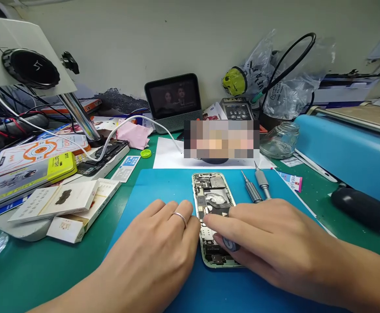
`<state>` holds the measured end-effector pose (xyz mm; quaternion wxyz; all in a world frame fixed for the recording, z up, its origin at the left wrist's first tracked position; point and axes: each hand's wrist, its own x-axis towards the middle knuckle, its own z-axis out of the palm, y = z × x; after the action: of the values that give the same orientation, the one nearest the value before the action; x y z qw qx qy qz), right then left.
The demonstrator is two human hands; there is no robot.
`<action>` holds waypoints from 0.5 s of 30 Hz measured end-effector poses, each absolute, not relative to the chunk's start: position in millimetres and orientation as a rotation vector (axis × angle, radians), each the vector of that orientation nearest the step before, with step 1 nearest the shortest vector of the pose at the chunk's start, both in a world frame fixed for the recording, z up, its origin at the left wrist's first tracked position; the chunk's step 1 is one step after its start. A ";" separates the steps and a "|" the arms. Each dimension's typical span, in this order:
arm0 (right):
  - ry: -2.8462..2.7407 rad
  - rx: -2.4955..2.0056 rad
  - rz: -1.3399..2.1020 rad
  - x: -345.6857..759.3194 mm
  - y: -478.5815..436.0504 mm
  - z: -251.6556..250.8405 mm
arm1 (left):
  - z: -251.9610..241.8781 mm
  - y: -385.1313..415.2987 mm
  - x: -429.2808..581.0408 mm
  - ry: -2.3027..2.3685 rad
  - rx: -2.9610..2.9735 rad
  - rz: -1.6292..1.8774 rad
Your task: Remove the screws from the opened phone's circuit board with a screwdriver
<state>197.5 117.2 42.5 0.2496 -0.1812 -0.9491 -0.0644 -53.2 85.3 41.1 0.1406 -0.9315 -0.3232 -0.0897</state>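
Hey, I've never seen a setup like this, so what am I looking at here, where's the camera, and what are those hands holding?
There's no machine doing the work: these are a person's own bare hands. The single picture comes from a camera worn on their head, looking forward and down. On a green table lies a blue mat, and on it an opened phone with its inner parts showing. The left hand is curled at the phone's left edge. The right hand grips a grey tool over the phone; the fingers hide most of it. Two slim metal tools lie just beyond that hand. Farther back stand a small screen and a glass jar.
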 end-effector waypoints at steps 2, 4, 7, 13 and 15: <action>-2.593 -0.496 -0.172 197.7 117.2 43.3 | 42.2 85.0 -52.5 -0.923 -2.690 -0.200; -2.590 -0.497 -0.179 198.0 117.2 43.7 | 42.6 85.3 -51.8 -0.916 -2.675 -0.153; -2.579 -0.490 -0.187 199.3 117.1 43.3 | 42.9 86.2 -51.7 -0.922 -2.670 -0.104; -2.591 -0.481 -0.179 201.2 117.0 43.0 | 46.9 90.3 -53.0 -1.000 -2.776 0.094; -2.598 -0.476 -0.182 200.4 117.3 43.4 | 48.3 91.4 -53.2 -1.028 -2.799 0.132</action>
<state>200.4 117.3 43.4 0.2446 -0.1742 -0.9515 -0.0667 -53.2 91.4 48.3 0.0785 -0.9349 -0.3433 0.0442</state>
